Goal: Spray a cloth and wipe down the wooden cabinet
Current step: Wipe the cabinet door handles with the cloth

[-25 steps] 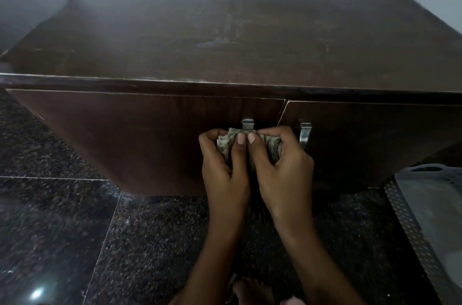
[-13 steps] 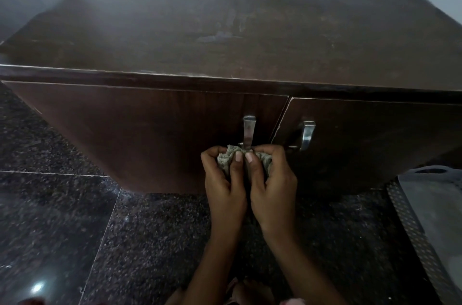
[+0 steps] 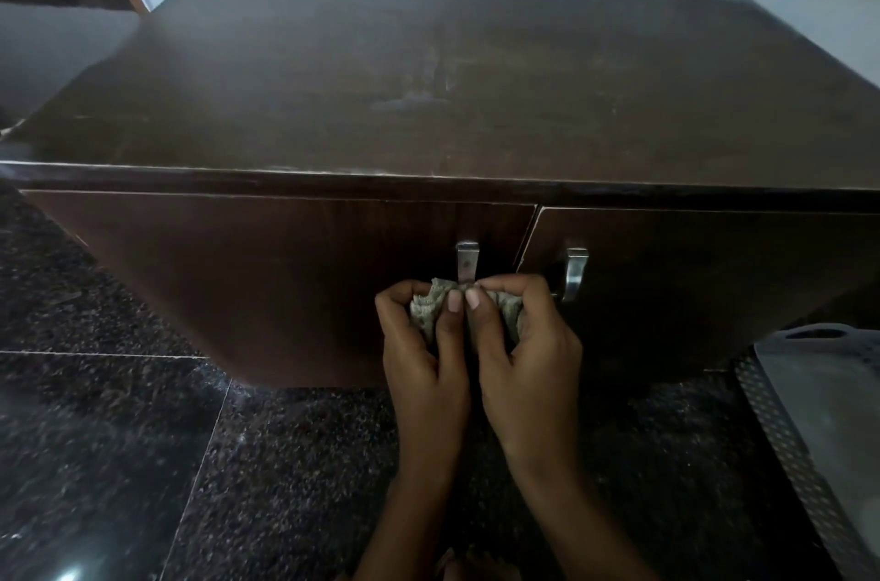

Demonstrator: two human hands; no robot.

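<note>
The dark wooden cabinet fills the upper view, its two doors facing me. A crumpled greyish cloth is bunched around the lower part of the left door's metal handle. My left hand and my right hand both grip the cloth, fingertips meeting at the handle. The right door's metal handle is bare, just right of my right hand. No spray bottle is in view.
Dark speckled stone floor lies in front of the cabinet. A grey perforated plastic basket stands at the right edge, close to the cabinet's right door. A pale wall runs behind the cabinet.
Both hands slid the cloth down the left door's handle from its top to its lower part, uncovering the upper handle. The view has tilted up slightly.
</note>
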